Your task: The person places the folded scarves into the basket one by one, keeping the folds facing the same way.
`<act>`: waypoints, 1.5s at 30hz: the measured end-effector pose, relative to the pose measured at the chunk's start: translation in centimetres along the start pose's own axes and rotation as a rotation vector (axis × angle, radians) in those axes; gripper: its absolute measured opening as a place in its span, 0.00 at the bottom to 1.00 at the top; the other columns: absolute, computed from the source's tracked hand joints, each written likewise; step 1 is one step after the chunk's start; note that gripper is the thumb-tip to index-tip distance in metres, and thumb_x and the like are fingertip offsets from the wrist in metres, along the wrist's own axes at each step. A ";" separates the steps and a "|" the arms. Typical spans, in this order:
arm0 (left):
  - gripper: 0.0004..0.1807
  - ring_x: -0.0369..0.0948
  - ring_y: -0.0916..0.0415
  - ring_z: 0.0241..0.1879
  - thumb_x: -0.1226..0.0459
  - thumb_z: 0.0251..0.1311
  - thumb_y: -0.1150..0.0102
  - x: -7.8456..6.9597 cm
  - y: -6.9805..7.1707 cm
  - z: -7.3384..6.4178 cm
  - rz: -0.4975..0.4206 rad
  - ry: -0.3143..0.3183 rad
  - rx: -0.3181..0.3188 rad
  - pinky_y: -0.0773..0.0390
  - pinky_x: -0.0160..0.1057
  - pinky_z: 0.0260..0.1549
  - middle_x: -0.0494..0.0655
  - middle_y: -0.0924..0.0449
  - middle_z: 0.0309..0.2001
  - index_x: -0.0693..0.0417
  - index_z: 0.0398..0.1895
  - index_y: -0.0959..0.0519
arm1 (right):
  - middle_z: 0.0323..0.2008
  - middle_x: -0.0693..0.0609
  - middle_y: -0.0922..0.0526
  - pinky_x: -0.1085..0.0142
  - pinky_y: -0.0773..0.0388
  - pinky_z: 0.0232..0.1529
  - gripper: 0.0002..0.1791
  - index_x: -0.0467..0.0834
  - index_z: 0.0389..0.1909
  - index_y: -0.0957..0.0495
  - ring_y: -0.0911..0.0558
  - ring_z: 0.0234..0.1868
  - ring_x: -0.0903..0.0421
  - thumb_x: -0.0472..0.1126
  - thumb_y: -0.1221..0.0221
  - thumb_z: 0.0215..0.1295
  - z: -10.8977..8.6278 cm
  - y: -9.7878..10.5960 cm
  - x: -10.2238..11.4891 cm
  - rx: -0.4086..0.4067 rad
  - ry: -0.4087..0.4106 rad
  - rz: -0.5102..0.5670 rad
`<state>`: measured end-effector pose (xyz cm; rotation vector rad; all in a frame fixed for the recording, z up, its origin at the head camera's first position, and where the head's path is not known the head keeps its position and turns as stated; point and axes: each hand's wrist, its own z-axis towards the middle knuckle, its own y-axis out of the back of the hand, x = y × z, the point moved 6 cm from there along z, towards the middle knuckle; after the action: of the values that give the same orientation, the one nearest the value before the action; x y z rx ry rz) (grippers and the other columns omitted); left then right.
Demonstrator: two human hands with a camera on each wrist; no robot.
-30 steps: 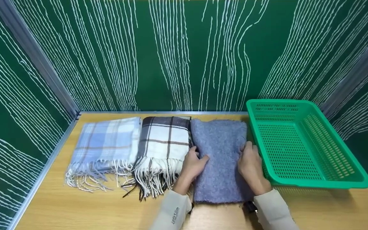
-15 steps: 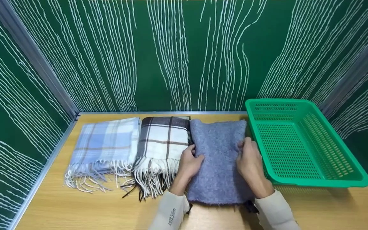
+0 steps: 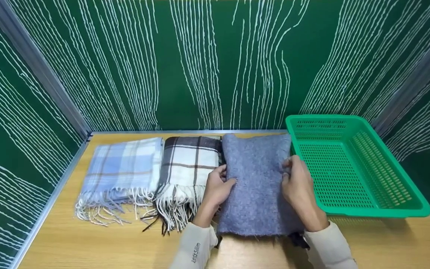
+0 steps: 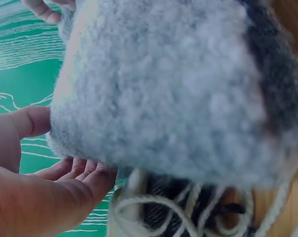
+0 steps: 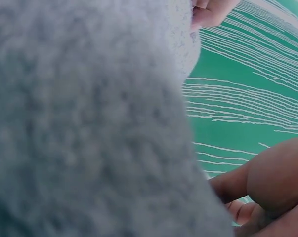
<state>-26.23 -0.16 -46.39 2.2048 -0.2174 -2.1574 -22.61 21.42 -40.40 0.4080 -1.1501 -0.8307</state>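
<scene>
- Plainly, both hands are on the grey cloth (image 3: 256,186), one at each long side, and neither is spread wide.
- The left hand (image 3: 217,188) grips its left edge: thumb on the upper face, fingers bent round the side, with a visible gap between thumb and fingers beyond the cloth.
- The right hand (image 3: 300,183) pinches the right edge, its fingers more tightly curled than the left's; some of the fingertips are hidden from me.
- Lengthwise, the grey cloth runs away from the person, its short, frayed near edge toward the forearms and its far end toward the green wall (image 3: 162,82).
- It lies between the two hands, which hold it around mid-length, so cloth reaches both beyond the fingers and back toward the sleeves (image 3: 194,244).
- Whether its underside touches the counter (image 3: 125,246) I can't tell.
- Close by the left hand sits the brown-and-white checked scarf (image 3: 190,158), fringe toward the person, and past that the blue plaid scarf (image 3: 123,164).
- Just beside the right hand stands the green basket (image 3: 379,213), upright.
</scene>
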 end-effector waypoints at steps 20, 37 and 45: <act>0.33 0.50 0.21 0.56 0.72 0.67 0.41 -1.9 0.2 -0.2 -0.061 -0.012 0.033 0.21 0.50 0.57 0.61 0.21 0.61 0.70 0.75 0.33 | 0.47 0.31 0.21 0.46 0.29 0.44 0.10 0.33 0.47 0.28 0.24 0.42 0.38 0.21 0.46 0.68 1.0 2.8 0.1 0.034 -0.062 0.048; 0.34 0.52 0.22 0.62 0.71 0.68 0.40 -3.5 1.0 -0.4 -0.095 -0.006 0.037 0.23 0.51 0.62 0.61 0.23 0.65 0.67 0.77 0.35 | 0.53 0.30 0.22 0.52 0.32 0.41 0.09 0.33 0.50 0.30 0.27 0.36 0.43 0.24 0.47 0.72 1.8 4.1 1.4 0.081 -0.057 0.091; 0.34 0.53 0.23 0.64 0.72 0.69 0.41 -4.5 1.1 -0.2 -0.139 -0.020 0.043 0.22 0.50 0.63 0.62 0.25 0.67 0.68 0.77 0.36 | 0.53 0.31 0.23 0.52 0.30 0.41 0.09 0.34 0.51 0.29 0.23 0.41 0.40 0.24 0.47 0.73 2.4 5.0 2.2 0.063 -0.035 0.095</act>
<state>-26.14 -0.62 -41.78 2.2869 -0.1147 -2.2661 -22.61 23.28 -34.71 0.3894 -1.2213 -0.7228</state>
